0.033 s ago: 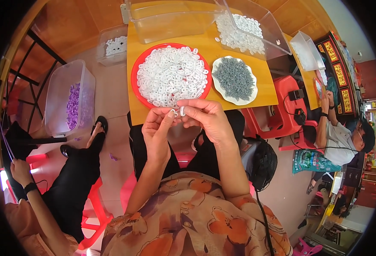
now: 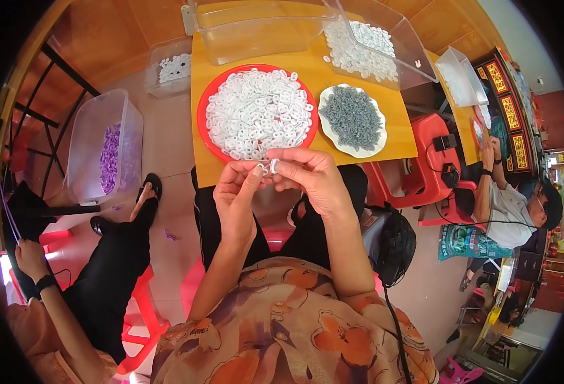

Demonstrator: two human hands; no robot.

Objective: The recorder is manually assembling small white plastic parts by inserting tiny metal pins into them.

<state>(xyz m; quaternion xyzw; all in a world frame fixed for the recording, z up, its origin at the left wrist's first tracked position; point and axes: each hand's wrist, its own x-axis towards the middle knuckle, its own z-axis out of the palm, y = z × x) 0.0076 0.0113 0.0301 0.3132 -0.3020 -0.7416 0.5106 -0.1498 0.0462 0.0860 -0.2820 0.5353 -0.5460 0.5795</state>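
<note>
Just off the near edge of the table, my two hands meet fingertip to fingertip. My left hand (image 2: 236, 192) pinches a small white ring-shaped plastic piece (image 2: 262, 168) between thumb and forefinger. Between the thumb and fingers of my right hand (image 2: 314, 179) is a small white oval plastic piece (image 2: 273, 167). Whether the two pieces touch is too small to tell. Close beyond my hands a red round tray (image 2: 200, 121) holds a heap of similar white pieces (image 2: 256, 115). To its right, a white scalloped plate (image 2: 325, 102) carries many small grey pieces (image 2: 352, 118).
Clear plastic bins (image 2: 256, 38) stand at the table's far side, one with translucent white pieces (image 2: 362, 51). A bin (image 2: 80, 147) of purple pieces sits left, near a co-worker's arm (image 2: 71, 313). A red stool (image 2: 432, 160) stands right; another person (image 2: 509, 208) sits beyond.
</note>
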